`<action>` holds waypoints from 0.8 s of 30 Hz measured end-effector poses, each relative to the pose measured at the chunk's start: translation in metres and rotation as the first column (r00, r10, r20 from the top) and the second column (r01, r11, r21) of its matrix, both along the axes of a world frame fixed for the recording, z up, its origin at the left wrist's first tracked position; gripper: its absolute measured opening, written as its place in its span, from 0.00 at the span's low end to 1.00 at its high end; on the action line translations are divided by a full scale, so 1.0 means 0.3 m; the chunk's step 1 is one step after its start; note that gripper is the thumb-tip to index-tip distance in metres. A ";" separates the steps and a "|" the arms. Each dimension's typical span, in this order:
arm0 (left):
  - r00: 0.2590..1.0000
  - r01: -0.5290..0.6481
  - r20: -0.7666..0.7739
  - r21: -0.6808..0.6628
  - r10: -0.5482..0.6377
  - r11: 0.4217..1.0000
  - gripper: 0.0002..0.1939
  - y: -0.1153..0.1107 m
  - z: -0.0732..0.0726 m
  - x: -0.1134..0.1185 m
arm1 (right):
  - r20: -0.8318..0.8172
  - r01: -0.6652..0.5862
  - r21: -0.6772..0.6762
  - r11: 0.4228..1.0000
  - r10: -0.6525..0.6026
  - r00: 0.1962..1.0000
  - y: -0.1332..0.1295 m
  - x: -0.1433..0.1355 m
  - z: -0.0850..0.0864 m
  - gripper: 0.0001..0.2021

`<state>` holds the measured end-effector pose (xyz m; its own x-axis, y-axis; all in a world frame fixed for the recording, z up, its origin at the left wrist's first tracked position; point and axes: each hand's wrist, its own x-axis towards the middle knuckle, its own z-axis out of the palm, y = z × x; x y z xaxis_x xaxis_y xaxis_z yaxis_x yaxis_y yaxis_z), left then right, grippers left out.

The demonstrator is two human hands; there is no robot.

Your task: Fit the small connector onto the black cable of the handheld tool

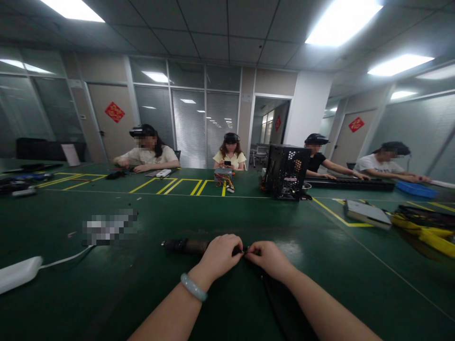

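Close to the table's front edge, my left hand [223, 255] and my right hand [268, 259] almost meet with fingertips pinched together. Between the fingertips is something tiny and dark, too small to name. Behind my left hand a dark, rod-shaped object [192, 246] lies on the table, a metallic tip at its left end. My left hand hides the object's right part, so I cannot tell whether it touches it. A long black strip [272, 300], perhaps a strap or cord, runs from below my right hand toward me.
A black computer case [287, 173] stands at centre right. A grey box-shaped device [368, 214] and a yellow bag [428, 232] lie to the right. Left, a white device [19, 273] trails a cable. Across the green table [159, 208], several people sit; a blue tray [416, 189] is far right.
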<state>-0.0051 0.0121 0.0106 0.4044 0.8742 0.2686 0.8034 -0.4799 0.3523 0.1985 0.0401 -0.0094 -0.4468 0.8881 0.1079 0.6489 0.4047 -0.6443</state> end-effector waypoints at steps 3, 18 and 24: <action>1.000 0.020 -0.012 0.003 -0.020 1.000 0.06 0.000 0.003 -0.001 | -0.009 -0.001 -0.002 1.000 0.001 1.000 0.003 0.002 -0.006 0.07; 0.999 0.026 -0.018 0.001 -0.026 1.000 0.08 0.000 0.003 -0.008 | -0.052 -0.012 -0.011 1.000 0.011 0.999 0.005 0.005 -0.015 0.08; 0.999 0.047 -0.006 -0.025 -0.047 0.999 0.08 -0.002 0.011 -0.006 | -0.027 -0.008 -0.002 1.000 0.008 1.000 -0.004 0.001 -0.002 0.08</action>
<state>-0.0068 0.0115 0.0138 0.4466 0.8608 0.2440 0.7828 -0.5080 0.3595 0.1987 0.0388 -0.0100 -0.4506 0.8849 0.1179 0.6282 0.4081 -0.6625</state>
